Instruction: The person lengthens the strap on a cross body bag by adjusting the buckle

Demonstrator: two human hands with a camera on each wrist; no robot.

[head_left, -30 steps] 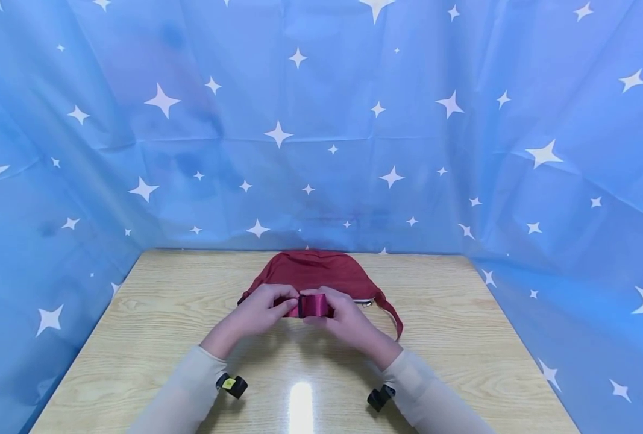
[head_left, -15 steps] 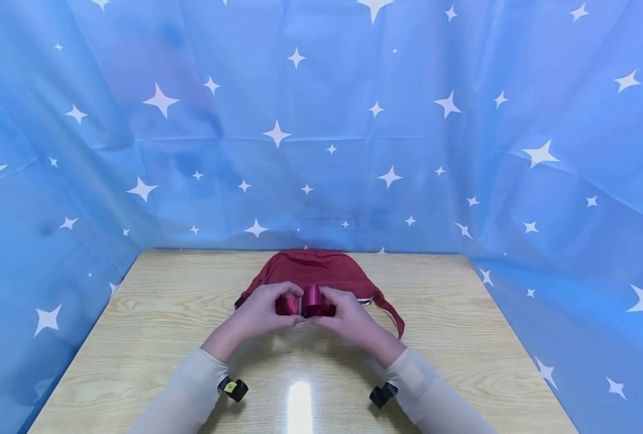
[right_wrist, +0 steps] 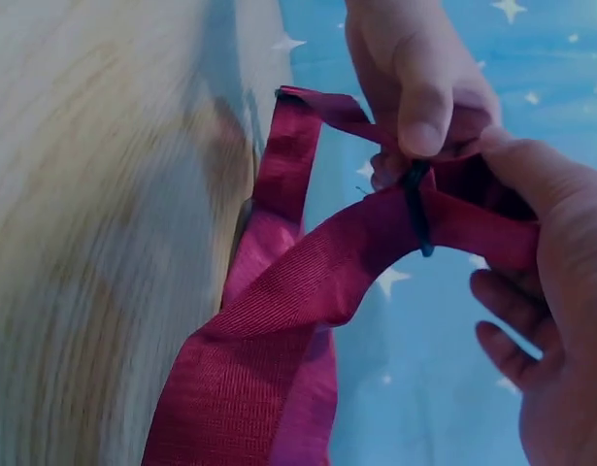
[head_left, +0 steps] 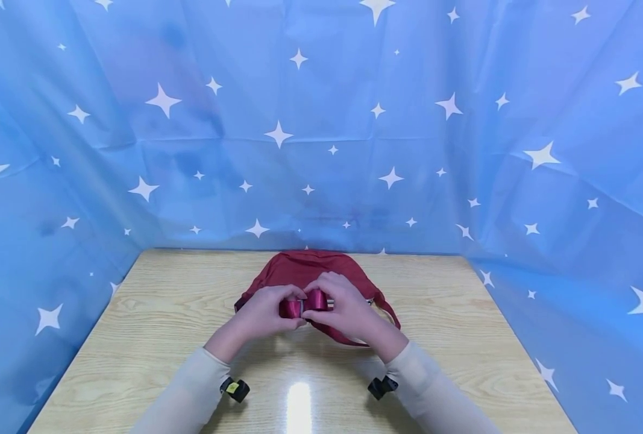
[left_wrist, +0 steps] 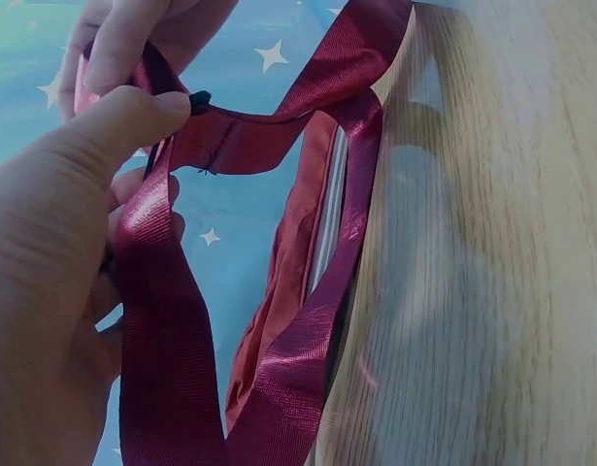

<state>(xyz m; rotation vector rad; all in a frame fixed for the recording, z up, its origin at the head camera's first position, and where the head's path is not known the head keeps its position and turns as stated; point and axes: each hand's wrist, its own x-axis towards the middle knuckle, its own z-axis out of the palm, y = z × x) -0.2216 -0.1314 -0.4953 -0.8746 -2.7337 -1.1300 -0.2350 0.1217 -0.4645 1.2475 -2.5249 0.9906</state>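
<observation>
A dark red bag lies at the back of the table, its zip side towards me. Its shiny red strap is raised in front, looped and partly twisted. A narrow black strap slider sits across the webbing between both hands. My left hand pinches the strap beside the slider, thumb close to it. Opposite it, my right hand grips a loop of the same strap between thumb and fingers. In the left wrist view, the bag's pale zip shows behind the hanging strap.
Beneath the hands is a light wood-grain table, with a bright light reflection near its front. A blue curtain with white stars encloses the back and sides. Each sleeve cuff carries a small black wrist camera.
The strap section between the hands has changed shape, and my right hand has turned and risen slightly. A strap length at the right has shifted inward, now curving below the right hand.
</observation>
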